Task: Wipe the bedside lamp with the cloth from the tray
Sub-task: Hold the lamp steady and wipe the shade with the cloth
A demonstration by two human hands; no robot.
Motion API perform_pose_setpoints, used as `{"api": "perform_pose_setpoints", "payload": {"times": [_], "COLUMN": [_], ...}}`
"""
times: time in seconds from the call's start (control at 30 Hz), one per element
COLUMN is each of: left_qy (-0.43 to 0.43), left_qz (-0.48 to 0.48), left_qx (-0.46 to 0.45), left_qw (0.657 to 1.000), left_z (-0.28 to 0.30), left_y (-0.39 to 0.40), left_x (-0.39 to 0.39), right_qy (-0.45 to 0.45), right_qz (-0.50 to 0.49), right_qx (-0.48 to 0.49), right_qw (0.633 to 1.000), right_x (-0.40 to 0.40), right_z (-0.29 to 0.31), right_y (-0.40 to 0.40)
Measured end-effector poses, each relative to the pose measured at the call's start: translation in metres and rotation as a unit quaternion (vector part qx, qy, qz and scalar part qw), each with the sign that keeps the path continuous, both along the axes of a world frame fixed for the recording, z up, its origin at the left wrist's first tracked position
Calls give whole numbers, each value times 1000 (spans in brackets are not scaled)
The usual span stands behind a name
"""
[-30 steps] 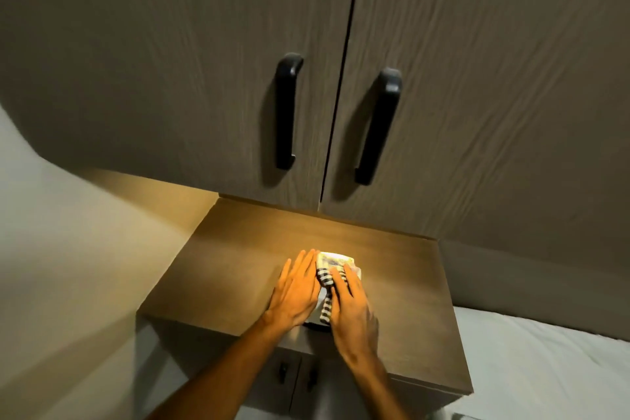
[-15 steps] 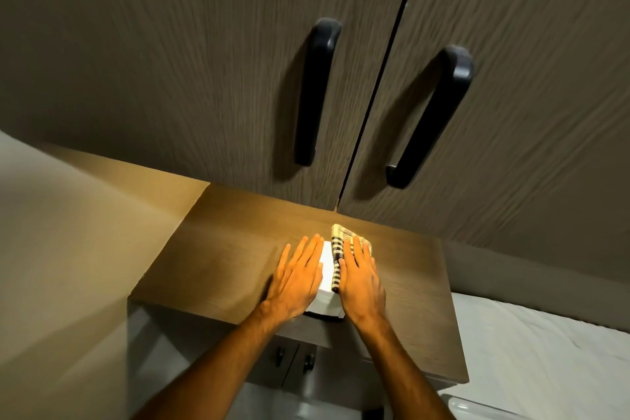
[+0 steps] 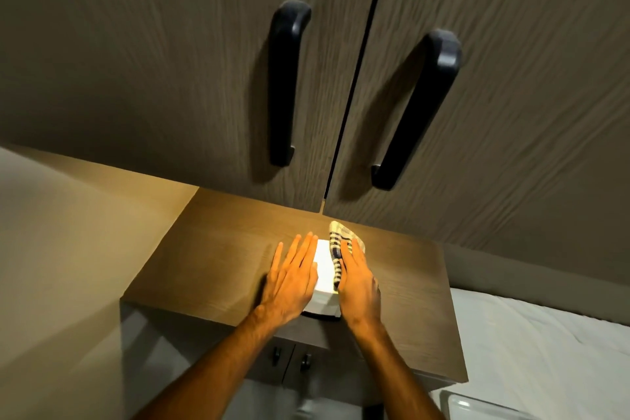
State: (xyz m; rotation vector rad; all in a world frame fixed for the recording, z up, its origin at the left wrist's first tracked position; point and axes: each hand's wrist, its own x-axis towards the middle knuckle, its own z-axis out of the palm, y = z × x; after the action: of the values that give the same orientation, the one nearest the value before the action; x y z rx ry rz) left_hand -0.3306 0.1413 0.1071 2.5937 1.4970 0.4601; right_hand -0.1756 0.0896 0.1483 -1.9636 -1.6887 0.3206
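A small white box-shaped bedside lamp [image 3: 324, 278] glows on the brown bedside table [image 3: 211, 259], seen from above. My left hand [image 3: 293, 278] lies flat against the lamp's left side, fingers straight and together. My right hand [image 3: 358, 280] presses a checked cloth [image 3: 339, 242] with dark stripes against the lamp's right side and top edge. The cloth's far end sticks out beyond my fingertips. The lamp's dark base shows just below the shade, between my wrists.
Two tall cupboard doors with black handles [image 3: 284, 78] [image 3: 419, 106] rise right behind the table. A beige wall [image 3: 61, 266] is on the left. A white bed [image 3: 545, 358] lies to the right, and a clear tray corner [image 3: 477, 406] shows at the bottom right.
The cloth and my right hand slid from the lamp's top over to its right side, uncovering the white top. My head moved closer to the cupboard.
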Motion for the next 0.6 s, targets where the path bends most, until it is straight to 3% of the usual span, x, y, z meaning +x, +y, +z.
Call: {"api": "perform_pose_setpoints", "payload": {"times": [0.1,0.2,0.3,0.47,0.6], "left_qy": [4,18,39,18,23], "left_qz": [2,-10,-31,8,-1], "left_qx": [7,19,35,23,25], "left_qw": [1000,1000,998,1000,999], "left_z": [-1,-3,-3,-4,-5], "left_y": [1,1,1,3,2], "left_x": [2,1,0,3,0], "right_qy": [41,-58,-83,60,8], "right_qz": [-45,0,44,-34,1], "right_qx": [11,0,-12,-9,-18], "right_qw": [998,998,995,998,1000], "right_x": [-16,-30,-24,-4,-21], "right_z": [-2,-9,-2,20,-2], "right_y": [-35,-46,-20,-7,-40]}}
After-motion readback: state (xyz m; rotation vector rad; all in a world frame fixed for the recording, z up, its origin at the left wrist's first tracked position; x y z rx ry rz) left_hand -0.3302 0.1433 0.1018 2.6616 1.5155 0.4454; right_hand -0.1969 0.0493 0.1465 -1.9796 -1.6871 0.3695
